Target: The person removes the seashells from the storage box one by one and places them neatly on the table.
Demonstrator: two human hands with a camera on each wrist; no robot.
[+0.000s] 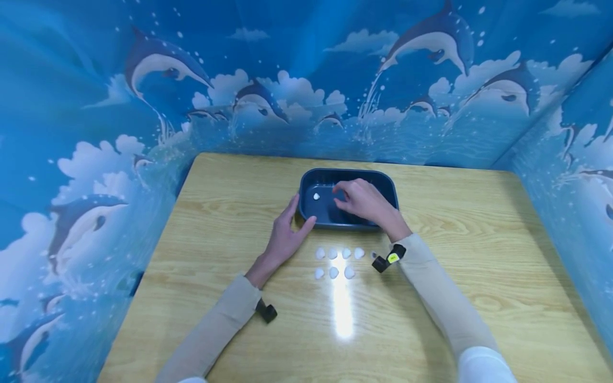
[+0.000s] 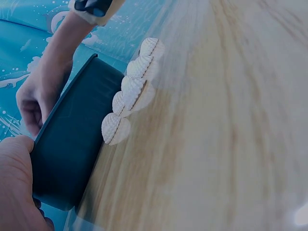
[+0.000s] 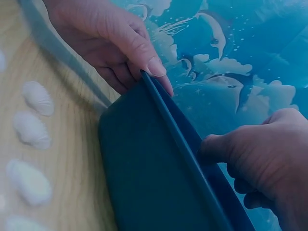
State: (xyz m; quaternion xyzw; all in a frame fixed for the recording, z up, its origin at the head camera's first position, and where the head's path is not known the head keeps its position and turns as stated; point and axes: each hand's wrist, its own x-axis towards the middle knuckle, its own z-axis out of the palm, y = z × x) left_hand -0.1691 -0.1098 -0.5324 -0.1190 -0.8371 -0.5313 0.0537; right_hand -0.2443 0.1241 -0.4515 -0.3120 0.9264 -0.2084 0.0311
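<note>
A dark blue rectangular tray stands near the table's back edge. Its left front corner is gripped by my left hand, thumb at the front rim and fingers along the left side. My right hand hangs inside the tray with bent fingers. Thumb and index finger stand apart, and I see nothing between them; the other fingertips are hidden. Left of it, one white seashell lies on the tray floor. In the right wrist view the tray wall hides the inside, and my left thumb lies at the rim corner.
In front of the tray, several white seashells lie in two rows on the wooden table. A small object beside the right wrist camera is partly covered. Dolphin-print curtains hang behind and beside the table.
</note>
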